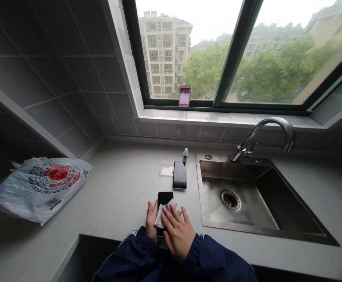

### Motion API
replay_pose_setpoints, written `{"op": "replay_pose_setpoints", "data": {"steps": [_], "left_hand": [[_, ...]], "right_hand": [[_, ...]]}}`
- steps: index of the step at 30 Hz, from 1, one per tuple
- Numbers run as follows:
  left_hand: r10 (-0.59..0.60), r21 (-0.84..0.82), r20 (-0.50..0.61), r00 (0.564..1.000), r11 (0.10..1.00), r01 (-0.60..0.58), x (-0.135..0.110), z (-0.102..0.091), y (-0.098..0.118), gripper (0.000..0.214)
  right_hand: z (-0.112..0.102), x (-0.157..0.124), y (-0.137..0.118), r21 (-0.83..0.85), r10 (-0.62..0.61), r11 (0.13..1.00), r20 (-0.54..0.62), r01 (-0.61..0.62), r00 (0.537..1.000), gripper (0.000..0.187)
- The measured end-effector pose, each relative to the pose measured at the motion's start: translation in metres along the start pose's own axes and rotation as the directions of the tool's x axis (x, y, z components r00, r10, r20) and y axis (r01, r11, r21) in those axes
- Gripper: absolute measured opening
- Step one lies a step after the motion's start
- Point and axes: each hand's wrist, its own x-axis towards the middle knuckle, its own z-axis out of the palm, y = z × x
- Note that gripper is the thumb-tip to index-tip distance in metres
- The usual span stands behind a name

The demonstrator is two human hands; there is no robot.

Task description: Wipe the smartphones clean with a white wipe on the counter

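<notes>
A black smartphone is held by its left edge in my left hand, above the front of the counter. Across its screen lies a crumpled pale cloth. My right hand presses down on this cloth with its fingers spread over it. Just beyond the hands a second dark phone lies flat. Partly under that phone is a clear phone case. Behind them stands a small white-capped bottle with a blue and yellow label. The lower part of the held phone is mostly hidden by my right hand.
To the right, a steel sink is set into the pale counter, with a curved chrome faucet behind it. A white plastic bag with red print rests at the left. The window sill runs along the back.
</notes>
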Motion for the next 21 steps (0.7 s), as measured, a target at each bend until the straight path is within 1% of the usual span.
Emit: {"op": "replay_pose_setpoints", "data": {"steps": [2, 5, 8, 9, 11, 13, 14, 15, 16, 17, 19, 20, 21], "left_hand": [[-0.004, -0.014, 0.003, 1.0, 1.0, 0.004, 0.002, -0.003, -0.002, 0.062], [-0.009, -0.021, 0.019, 1.0, 1.0, 0.01, 0.012, -0.012, -0.005, 0.064], [0.078, -0.014, 0.03, 0.996, 0.997, -0.078, 0.02, -0.017, -0.006, 0.062], [0.092, -0.011, 0.026, 0.995, 0.996, -0.092, 0.02, -0.016, -0.006, 0.062], [0.073, -0.003, 0.006, 0.997, 0.997, -0.073, 0.014, -0.007, -0.003, 0.063], [0.044, 0.017, -0.047, 0.998, 0.999, -0.043, 0.004, 0.005, 0.001, 0.06], [0.024, 0.025, -0.037, 0.999, 0.999, -0.023, -0.001, 0.011, 0.003, 0.061], [-0.028, 0.035, -0.012, 1.0, 0.999, 0.029, -0.005, 0.016, 0.004, 0.063], [-0.042, 0.038, 0.013, 0.999, 0.998, 0.042, -0.007, 0.019, 0.005, 0.063], [-0.045, 0.032, 0.04, 0.998, 0.999, 0.044, -0.008, 0.02, 0.005, 0.064], [-0.061, -0.004, 0.07, 0.996, 0.998, 0.061, -0.004, 0.016, 0.003, 0.068], [-0.05, -0.027, 0.07, 0.996, 0.998, 0.052, 0.0, 0.011, 0.001, 0.068], [-0.008, -0.042, 0.047, 0.999, 0.999, 0.01, 0.004, 0.007, -0.001, 0.067]], "right_hand": [[-0.002, 0.007, -0.001, 0.012, -0.007, 1.0, 0.007, 0.006, 1.0, 0.065], [-0.006, 0.026, 0.006, 0.016, 0.041, 0.999, 0.003, -0.041, 0.999, 0.064], [-0.006, 0.037, 0.012, 0.018, 0.093, 0.995, 0.003, -0.093, 0.996, 0.061], [-0.006, 0.037, 0.012, 0.022, 0.101, 0.995, 0.01, -0.101, 0.995, 0.061], [-0.004, 0.029, 0.008, 0.036, 0.089, 0.995, 0.034, -0.09, 0.995, 0.062], [-0.002, 0.017, 0.0, 0.066, 0.035, 0.997, 0.068, -0.039, 0.997, 0.063], [-0.002, 0.012, -0.005, 0.088, -0.005, 0.996, 0.084, -0.002, 0.996, 0.065], [-0.002, 0.008, -0.008, 0.11, -0.045, 0.993, 0.092, 0.035, 0.995, 0.066], [-0.003, 0.006, -0.009, 0.125, -0.073, 0.99, 0.092, 0.061, 0.993, 0.068], [-0.004, 0.007, -0.009, 0.133, -0.09, 0.988, 0.088, 0.078, 0.992, 0.069], [-0.006, 0.014, -0.004, 0.122, -0.083, 0.99, 0.076, 0.073, 0.994, 0.068], [-0.007, 0.02, 0.001, 0.106, -0.064, 0.993, 0.073, 0.056, 0.995, 0.068], [-0.008, 0.025, 0.006, 0.083, -0.03, 0.996, 0.07, 0.024, 0.997, 0.068]]}}
